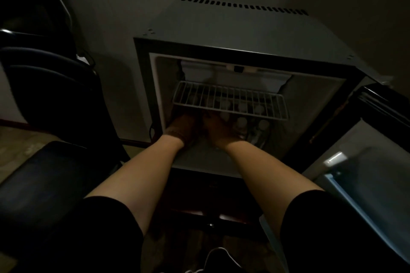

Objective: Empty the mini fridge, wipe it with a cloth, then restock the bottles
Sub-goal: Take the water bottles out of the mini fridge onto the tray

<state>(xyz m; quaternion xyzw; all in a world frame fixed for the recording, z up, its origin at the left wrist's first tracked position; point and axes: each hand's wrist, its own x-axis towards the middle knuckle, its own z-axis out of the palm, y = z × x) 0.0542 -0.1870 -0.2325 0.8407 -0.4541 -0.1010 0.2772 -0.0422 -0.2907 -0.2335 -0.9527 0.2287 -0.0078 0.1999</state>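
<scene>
Two hands, left hand (180,127) and right hand (218,129), are reached under the wire shelf (230,99) at frame centre among bottles (241,122); their grip cannot be told. Emptying or restocking is judged under way; a firm hold on a bottle is needed next.

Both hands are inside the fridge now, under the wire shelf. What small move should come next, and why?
Probably close the right hand on the nearest bottle and draw it out. Bottles stand under the shelf, the door is open, and the left hand is beside it; grips are too dark to tell.

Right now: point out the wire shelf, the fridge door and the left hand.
wire shelf (230,99): head view, middle of the white grid.
fridge door (363,162): head view, inner liner of the open door.
left hand (182,127): head view, back of the hand, under the shelf.
</scene>
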